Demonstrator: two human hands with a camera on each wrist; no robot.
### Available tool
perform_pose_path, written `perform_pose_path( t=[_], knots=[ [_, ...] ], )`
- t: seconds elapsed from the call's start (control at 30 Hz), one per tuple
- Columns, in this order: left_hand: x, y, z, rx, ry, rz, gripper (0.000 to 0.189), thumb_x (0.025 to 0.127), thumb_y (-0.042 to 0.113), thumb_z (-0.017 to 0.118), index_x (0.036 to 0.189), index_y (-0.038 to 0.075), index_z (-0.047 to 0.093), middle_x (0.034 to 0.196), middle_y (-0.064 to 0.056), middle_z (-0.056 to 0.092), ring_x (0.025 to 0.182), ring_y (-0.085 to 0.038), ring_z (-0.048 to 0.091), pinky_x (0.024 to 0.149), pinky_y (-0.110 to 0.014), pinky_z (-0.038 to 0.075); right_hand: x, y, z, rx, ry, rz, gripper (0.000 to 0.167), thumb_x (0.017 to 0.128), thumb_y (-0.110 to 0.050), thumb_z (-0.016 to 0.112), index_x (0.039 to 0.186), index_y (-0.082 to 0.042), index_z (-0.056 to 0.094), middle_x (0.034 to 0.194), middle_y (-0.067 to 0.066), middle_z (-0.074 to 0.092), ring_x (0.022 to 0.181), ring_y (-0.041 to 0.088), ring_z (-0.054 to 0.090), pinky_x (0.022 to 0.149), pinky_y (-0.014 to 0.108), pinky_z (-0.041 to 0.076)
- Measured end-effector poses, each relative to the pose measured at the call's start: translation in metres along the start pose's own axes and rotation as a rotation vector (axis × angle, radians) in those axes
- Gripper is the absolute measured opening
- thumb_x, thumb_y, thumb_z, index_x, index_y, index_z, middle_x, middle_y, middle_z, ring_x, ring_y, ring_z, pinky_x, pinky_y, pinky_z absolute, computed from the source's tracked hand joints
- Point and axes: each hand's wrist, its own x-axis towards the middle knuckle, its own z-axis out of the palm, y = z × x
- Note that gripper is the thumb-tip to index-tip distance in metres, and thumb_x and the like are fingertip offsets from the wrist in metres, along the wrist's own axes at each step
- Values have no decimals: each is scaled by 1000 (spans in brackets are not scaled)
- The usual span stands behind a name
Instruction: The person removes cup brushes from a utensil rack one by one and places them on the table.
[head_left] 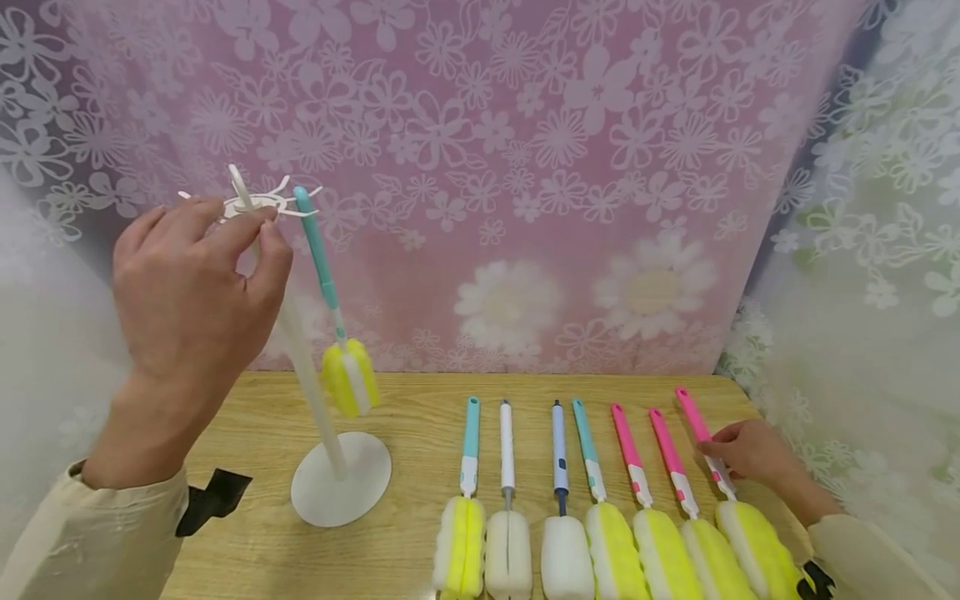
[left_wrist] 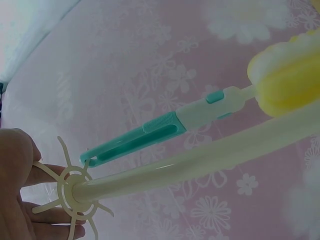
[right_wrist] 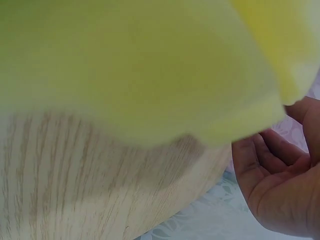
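My left hand [head_left: 198, 279] pinches the hooked ring at the top of a white stand [head_left: 307, 375]. In the left wrist view, its fingers [left_wrist: 50, 215] lie behind the ring's prongs [left_wrist: 47, 206]. From one prong hangs a bottle brush with a teal handle [head_left: 318, 258] and a yellow and white sponge head [head_left: 351, 377]. At the far right, my right hand [head_left: 761, 454] holds the pink and white handle of a sponge bottle brush [head_left: 693, 417]. That brush's yellow sponge [right_wrist: 165, 65] fills much of the right wrist view and partly hides the hand.
Several more bottle brushes lie in a row on the wooden table [head_left: 247, 533], with teal, white, blue [head_left: 559, 450] and pink handles [head_left: 628, 442]. The stand's round base [head_left: 367, 492] rests left of them. A pink flowered curtain [head_left: 525, 167] hangs behind.
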Motion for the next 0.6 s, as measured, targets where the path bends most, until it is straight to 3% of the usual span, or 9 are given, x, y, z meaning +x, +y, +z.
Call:
perform_pose_path(
  t=[0.17, 0.4, 0.6],
  knots=[
    [1, 0, -2, -9, 9, 3, 41, 92, 27, 43, 97, 3, 75, 92, -22, 68, 90, -40, 62, 97, -47, 40, 0, -3, 2, -40, -20, 2, 44, 88, -33, 67, 94, 10, 66, 73, 3, 65, 62, 20, 63, 58, 36, 54],
    [3, 2, -1, -1, 1, 32, 41, 93, 26, 42, 98, 3, 75, 91, -23, 68, 90, -39, 61, 94, -48, 41, 1, 0, 9, -112, -26, -13, 29, 89, -25, 65, 82, 3, 68, 58, -2, 55, 53, 15, 53, 52, 29, 44],
    [1, -1, -4, 20, -39, 36, 42, 93, 26, 41, 101, 2, 74, 94, -24, 67, 93, -40, 61, 95, -50, 40, 2, -1, 9, -142, -63, -31, 35, 90, -33, 64, 76, -2, 68, 52, -3, 48, 49, 12, 45, 50, 27, 38]
  ],
)
